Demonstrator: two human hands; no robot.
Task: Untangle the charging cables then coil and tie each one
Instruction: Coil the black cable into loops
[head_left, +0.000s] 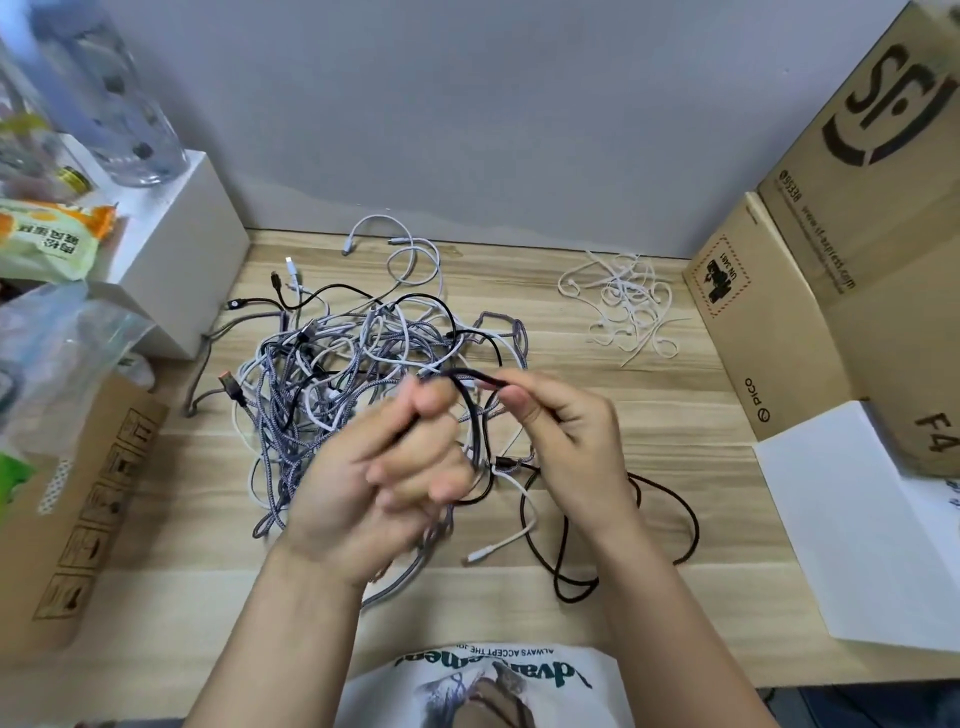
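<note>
- Black cable (470, 379) spans between both hands, raised just above the near edge of the tangle (358, 374); the held stretch runs roughly left–right, then drops toward the person in a loop.
- Left hand (384, 467): fingers curled, thumb and forefinger pinching the cable at its left end.
- Right hand (566, 431): thumb and forefinger clamped on the cable's right end; other fingers curled under.
- The rest of the black cable lies slack on the table (649, 415), to the near right of the tangle — it looks mostly free already.
- Judgement: next pull should go right and toward the person, away from the tangle; open wood there.
- Limits: cardboard box (810, 312) far right; ties (626, 306) beyond the tangle's right side, well apart from it.
</note>
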